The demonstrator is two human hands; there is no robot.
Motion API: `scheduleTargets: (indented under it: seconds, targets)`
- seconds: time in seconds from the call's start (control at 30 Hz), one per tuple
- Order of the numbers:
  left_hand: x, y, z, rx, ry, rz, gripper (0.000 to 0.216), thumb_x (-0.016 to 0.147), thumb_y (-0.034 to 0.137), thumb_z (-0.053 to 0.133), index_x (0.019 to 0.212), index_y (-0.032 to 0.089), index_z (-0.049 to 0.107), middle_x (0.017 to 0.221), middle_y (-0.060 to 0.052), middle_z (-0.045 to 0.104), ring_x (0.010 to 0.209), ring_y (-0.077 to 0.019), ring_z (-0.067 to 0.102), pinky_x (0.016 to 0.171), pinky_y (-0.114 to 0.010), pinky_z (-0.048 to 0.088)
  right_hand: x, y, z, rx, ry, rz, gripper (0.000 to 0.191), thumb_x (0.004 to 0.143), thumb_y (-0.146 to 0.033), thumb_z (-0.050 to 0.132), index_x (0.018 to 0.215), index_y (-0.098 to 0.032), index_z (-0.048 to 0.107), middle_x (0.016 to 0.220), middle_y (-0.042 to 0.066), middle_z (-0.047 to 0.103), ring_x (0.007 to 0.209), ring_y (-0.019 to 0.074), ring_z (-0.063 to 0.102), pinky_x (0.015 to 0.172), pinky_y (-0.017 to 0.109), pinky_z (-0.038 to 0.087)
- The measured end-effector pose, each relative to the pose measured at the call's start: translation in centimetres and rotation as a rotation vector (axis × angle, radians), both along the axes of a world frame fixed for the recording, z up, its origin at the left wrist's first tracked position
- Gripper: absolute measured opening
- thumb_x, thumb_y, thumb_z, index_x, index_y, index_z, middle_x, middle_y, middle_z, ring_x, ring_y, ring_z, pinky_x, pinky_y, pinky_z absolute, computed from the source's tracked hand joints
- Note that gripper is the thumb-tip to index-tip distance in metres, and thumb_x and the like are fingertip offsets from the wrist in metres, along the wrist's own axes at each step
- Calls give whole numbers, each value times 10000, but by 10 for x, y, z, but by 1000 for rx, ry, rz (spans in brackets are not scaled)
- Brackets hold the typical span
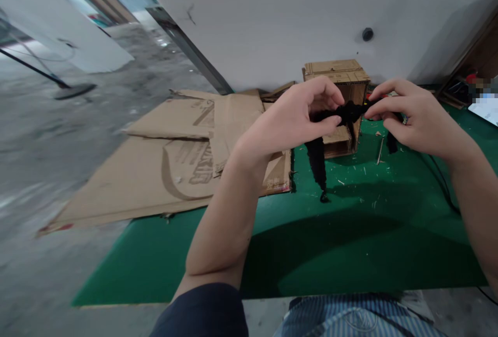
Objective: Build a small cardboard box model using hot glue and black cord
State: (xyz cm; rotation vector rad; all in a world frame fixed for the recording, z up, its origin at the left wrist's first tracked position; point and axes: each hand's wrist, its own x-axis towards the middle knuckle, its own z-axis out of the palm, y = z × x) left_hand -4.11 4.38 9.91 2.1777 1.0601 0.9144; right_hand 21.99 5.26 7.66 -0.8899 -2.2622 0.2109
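A strip of black knitted-looking fabric point(352, 112) is stretched between my two hands above the table. My left hand point(307, 106) pinches it between thumb and fingers, and one long end point(316, 163) hangs below that hand, tapering to a point just over the green surface. On the other side, my right hand point(400, 106) grips the fabric with its fingertips; a short dark piece shows beneath this hand. Behind the fabric stands an open cardboard box point(336, 69), partly covered by my hands.
Flattened cardboard sheets point(187, 171) lie on the left of the green table point(163, 259) and overhang its edge. White scraps and a thin pale stick point(380, 151) lie near the box. A black cable point(443, 184) runs at right. A lit screen point(484, 106) sits far right.
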Motion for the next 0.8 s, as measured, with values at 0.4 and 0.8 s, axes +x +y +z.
scheduleTargets:
  seconds: [0.4, 0.8]
  targets:
    - [0, 4, 3, -77, 132, -81, 395, 961, 264, 418, 1170, 210, 749, 1144, -36, 769, 956, -193, 703, 827, -307, 560, -2, 0, -2, -112, 162, 112, 209, 913, -110, 615, 933, -256, 763, 1228, 37, 727, 752, 123, 664, 591, 277, 517]
    - [13, 4, -19, 330, 97, -82, 296, 915, 192, 662, 1209, 210, 692, 1152, -62, 769, 1030, -201, 740, 950, -347, 610, -17, -7, -4, -615, 695, 352, 193, 910, -89, 660, 972, -265, 709, 917, -38, 696, 713, 96, 722, 694, 254, 642]
